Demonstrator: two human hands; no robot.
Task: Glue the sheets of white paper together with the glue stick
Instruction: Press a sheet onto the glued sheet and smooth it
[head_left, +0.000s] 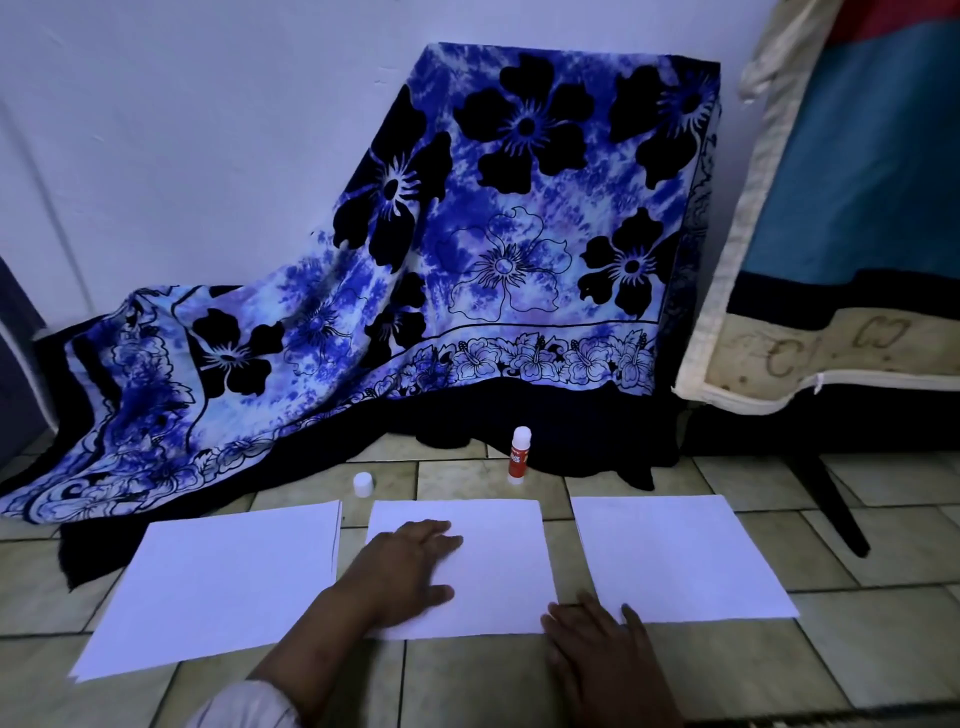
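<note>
- Left hand (410, 566), fingers straight, is pressing the middle sheet (501, 577) of 3.
- Right hand (597, 644), fingers loosely apart, is resting beside it, wrist cut off.
- Glue stick (519, 456) is standing uncapped behind, label unreadable.

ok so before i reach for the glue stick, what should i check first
1. Glue stick stands upright behind the middle sheet: ok.
2. Cap off, lying on the tiles apart from the stick: ok.
3. Middle sheet pinned flat under the left hand: ok.
4. Right hand open, holding nothing: ok.
5. Papers overlapped for joining: not ok; the left stack and right sheet lie apart from the middle one.
6. Glue already on any sheet: cannot tell.
</note>
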